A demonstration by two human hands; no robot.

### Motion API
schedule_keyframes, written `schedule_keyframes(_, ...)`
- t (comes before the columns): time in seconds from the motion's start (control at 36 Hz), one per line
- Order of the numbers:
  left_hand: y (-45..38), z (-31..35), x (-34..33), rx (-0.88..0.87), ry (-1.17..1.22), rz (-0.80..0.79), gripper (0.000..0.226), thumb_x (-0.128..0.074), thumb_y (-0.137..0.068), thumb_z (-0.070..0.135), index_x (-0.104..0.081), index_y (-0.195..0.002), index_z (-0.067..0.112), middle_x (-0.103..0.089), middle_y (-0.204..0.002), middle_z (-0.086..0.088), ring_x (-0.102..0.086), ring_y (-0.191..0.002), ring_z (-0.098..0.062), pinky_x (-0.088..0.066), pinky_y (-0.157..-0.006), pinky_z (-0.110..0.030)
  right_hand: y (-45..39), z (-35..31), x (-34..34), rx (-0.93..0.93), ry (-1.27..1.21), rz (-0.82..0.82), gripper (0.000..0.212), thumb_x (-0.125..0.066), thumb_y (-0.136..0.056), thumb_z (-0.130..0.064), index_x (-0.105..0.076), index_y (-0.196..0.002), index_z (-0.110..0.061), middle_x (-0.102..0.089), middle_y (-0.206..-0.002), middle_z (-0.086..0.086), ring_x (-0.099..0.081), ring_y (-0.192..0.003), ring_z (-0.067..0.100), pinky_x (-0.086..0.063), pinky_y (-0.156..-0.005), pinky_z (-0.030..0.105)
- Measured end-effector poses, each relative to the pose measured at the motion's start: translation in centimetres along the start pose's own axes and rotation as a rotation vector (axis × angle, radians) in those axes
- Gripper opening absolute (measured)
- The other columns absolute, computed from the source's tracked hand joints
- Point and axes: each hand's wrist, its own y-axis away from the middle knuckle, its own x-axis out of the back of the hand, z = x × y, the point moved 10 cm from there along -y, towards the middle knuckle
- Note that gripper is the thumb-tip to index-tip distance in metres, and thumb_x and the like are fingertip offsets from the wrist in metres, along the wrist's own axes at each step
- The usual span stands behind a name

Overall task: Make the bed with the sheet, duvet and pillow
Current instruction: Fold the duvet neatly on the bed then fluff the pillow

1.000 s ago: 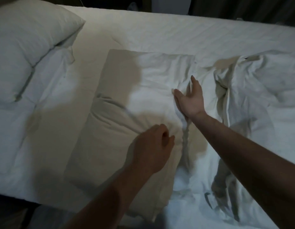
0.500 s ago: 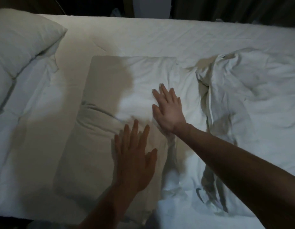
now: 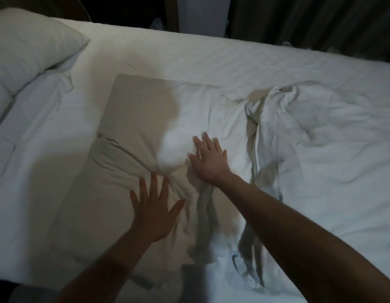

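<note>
A white pillow in its case (image 3: 146, 127) lies flat in the middle of the bed, partly in shadow. My left hand (image 3: 153, 211) rests palm down on its near part with fingers spread. My right hand (image 3: 208, 159) lies flat on the pillow's right side, fingers straight. A crumpled white sheet or duvet (image 3: 310, 138) is bunched on the right half of the bed, its edge reaching under my right forearm. A second white pillow (image 3: 25, 44) sits at the far left corner.
The white mattress cover (image 3: 189, 47) shows bare along the far side. Folded white bedding (image 3: 32, 132) lies at the left under the corner pillow. Dark curtains (image 3: 310, 18) hang behind the bed. The bed's near edge runs along the bottom left.
My left hand uncurled and now lies flat with fingers spread on the pillow. My right hand turned palm down and shifted left onto the pillow.
</note>
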Motion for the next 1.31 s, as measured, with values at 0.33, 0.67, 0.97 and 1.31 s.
schedule_keyframes(0.33, 11.2, 20.3, 3.0, 0.016, 0.631, -0.028, 0.096, -0.037, -0.074, 0.086, -0.03, -0.151, 0.028, -0.023, -0.158, 0.011, -0.022, -0.145, -0.009, -0.012, -0.115, -0.018, 11.2, 17.4, 20.1, 0.045, 0.202, 0.309, 0.071, -0.036, -0.086, -0.059, -0.035, -0.151, -0.03, -0.025, -0.162, 0.0, -0.016, -0.149, 0.032, -0.018, -0.116, 0.055)
schedule_keyframes(0.67, 12.0, 26.2, -8.6, 0.418, 1.111, -0.466, 0.119, -0.083, -0.05, 0.072, -0.031, -0.149, 0.034, -0.05, -0.142, 0.013, -0.052, -0.125, -0.011, -0.041, -0.109, -0.031, 10.6, 25.5, 15.7, -0.102, 0.208, 0.155, 0.065, -0.023, -0.098, -0.061, -0.013, -0.156, -0.035, -0.003, -0.165, -0.01, 0.007, -0.152, 0.019, 0.004, -0.12, 0.057)
schedule_keyframes(0.97, 8.7, 26.4, -5.3, 0.414, 1.085, -0.349, 0.081, -0.059, -0.07, 0.065, -0.047, -0.14, 0.026, -0.053, -0.138, 0.008, -0.05, -0.126, -0.014, -0.039, -0.104, -0.028, 7.0, 22.9, 21.1, 0.114, 0.281, 0.185, 0.067, -0.036, -0.097, -0.06, -0.018, -0.155, -0.032, -0.011, -0.165, -0.004, -0.003, -0.152, 0.023, 0.001, -0.118, 0.057)
schedule_keyframes(1.31, 3.8, 28.4, -5.4, 0.555, 1.174, -0.117, 0.087, -0.066, -0.07, 0.076, -0.04, -0.144, 0.04, -0.054, -0.134, 0.018, -0.052, -0.113, -0.005, -0.035, -0.096, -0.021, -10.2, 23.3, 27.6, 0.144, 0.515, 0.194, 0.096, -0.043, -0.079, -0.08, -0.032, -0.15, -0.017, -0.033, -0.156, 0.011, -0.02, -0.147, 0.03, -0.012, -0.117, 0.06)
